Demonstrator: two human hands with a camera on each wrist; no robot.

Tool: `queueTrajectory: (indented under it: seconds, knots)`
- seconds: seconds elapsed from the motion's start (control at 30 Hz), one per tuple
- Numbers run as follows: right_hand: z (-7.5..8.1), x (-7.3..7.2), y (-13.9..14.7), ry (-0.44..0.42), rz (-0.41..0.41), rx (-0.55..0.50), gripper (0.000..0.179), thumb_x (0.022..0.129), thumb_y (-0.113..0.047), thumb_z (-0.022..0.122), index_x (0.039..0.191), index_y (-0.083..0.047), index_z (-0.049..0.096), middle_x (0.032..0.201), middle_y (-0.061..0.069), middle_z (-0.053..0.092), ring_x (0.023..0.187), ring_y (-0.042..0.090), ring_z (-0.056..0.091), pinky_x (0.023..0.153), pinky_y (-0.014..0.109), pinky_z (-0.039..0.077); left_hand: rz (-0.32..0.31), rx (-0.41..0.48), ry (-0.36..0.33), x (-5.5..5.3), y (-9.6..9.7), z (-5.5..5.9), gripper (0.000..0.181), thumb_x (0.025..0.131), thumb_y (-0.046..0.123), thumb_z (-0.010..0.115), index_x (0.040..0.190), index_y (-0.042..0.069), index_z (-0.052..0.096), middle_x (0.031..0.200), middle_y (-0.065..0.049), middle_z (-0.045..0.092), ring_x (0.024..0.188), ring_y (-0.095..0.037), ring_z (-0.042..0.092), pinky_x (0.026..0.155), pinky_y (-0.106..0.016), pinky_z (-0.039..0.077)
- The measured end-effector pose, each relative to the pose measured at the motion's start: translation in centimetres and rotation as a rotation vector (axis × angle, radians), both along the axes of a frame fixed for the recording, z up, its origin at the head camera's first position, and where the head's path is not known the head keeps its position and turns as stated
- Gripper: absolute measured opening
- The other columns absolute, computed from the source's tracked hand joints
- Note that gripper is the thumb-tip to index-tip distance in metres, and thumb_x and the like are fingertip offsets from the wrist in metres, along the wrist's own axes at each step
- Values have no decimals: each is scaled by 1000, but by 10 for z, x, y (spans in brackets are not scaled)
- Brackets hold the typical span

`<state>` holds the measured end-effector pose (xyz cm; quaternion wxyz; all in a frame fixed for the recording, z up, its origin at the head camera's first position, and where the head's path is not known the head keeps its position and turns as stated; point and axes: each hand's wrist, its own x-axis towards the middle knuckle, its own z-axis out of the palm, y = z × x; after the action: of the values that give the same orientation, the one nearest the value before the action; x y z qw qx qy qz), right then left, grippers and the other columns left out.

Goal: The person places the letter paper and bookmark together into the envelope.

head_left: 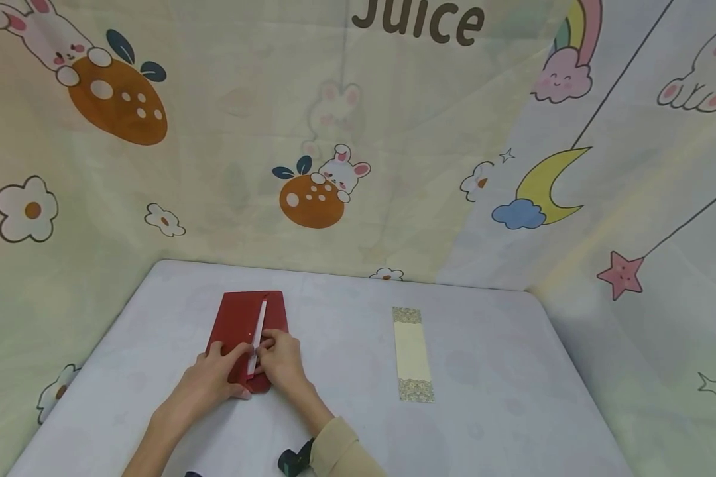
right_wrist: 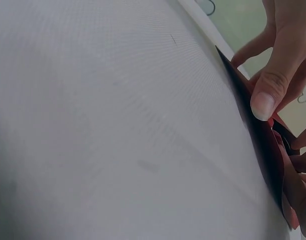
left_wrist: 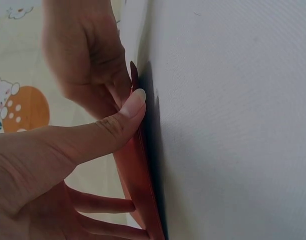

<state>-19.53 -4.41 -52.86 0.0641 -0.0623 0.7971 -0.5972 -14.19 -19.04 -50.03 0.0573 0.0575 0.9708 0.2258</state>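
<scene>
A red envelope lies on the table, with a narrow white strip showing lengthwise along its right part. My left hand rests on the envelope's lower left, fingers spread across its face. In the left wrist view that hand's thumb lies along the near edge, its other fingers fairly straight. On the right side my right hand has curled fingers and pinches the envelope beside the white strip. A gap shows between the red layers in the right wrist view, by the right fingertips. The hands cover the envelope's lower part.
A cream paper strip with patterned ends lies to the right on the white table. Printed cloth with cartoon rabbits and flowers hangs around the table's back and sides. A dark strapped device is on the right wrist.
</scene>
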Motion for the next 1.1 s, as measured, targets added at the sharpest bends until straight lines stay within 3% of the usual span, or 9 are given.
queueTrajectory:
  seconds: [0.73,1.1]
  knots:
    - [-2,0,-5,32,16,34,31,89,13,63,120,10,68,79,7,71,58,5,65,46,21,53,-23,1,28,1,-1,0,71,67,29,96,127,18,61,111,-26,53,89,-39,57,65,-52,54]
    - [-1,0,1,-1,64,6,31,93,12,61,124,10,66,81,8,69,60,9,68,50,23,56,-25,-3,20,1,-2,2,72,68,32,95,129,18,60,111,-25,52,87,-37,56,64,-49,52]
